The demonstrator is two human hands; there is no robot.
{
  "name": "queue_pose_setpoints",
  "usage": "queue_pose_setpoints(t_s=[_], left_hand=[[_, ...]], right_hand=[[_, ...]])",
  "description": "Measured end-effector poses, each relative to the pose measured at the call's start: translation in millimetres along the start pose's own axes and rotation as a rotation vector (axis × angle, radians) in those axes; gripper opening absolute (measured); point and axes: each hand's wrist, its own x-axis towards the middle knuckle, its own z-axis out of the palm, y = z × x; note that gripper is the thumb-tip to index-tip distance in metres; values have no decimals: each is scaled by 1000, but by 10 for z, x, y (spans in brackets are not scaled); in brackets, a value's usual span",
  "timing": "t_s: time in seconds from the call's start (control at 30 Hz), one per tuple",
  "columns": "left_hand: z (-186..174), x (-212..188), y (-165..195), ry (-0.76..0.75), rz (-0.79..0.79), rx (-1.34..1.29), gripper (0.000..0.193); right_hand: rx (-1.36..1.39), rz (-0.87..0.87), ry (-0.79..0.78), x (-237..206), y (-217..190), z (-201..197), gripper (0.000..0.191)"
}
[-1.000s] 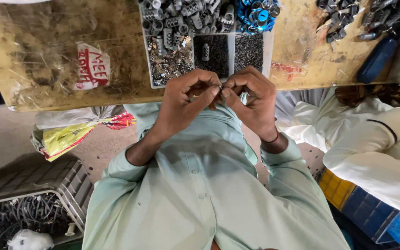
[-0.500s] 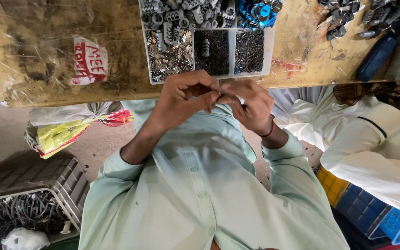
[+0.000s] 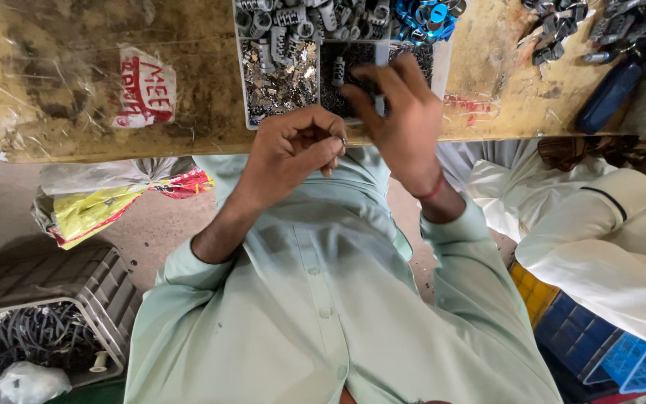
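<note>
Left hand (image 3: 293, 153) pinches a small metal ring (image 3: 343, 141) at the desk's near edge. Right hand (image 3: 401, 112), fingers spread and empty, reaches over the compartment tray (image 3: 443, 63) (small metal parts inside).

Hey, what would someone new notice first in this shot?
Two bare hands in the middle: the left hand pinches a small metal part at its fingertips, while the right hand reaches over a divided tray of small metal pieces on the worn wooden bench. Blue parts lie at the top, and a white-sleeved person sits at the right.
</note>
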Motion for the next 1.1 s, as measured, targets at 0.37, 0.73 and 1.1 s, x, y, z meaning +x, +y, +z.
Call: queue_pose_setpoints(t_s=[0.37, 0.73, 1.1], left_hand=[[12, 6, 43, 37, 36, 149, 4], [-1, 70, 79, 35, 199, 332, 4], [31, 94, 80, -15, 92, -24, 5]], right_hand=[[-82, -69, -20, 103, 39, 97, 27], [39, -244, -270, -137, 136, -314, 34], [561, -158, -134, -248, 100, -135, 29]])
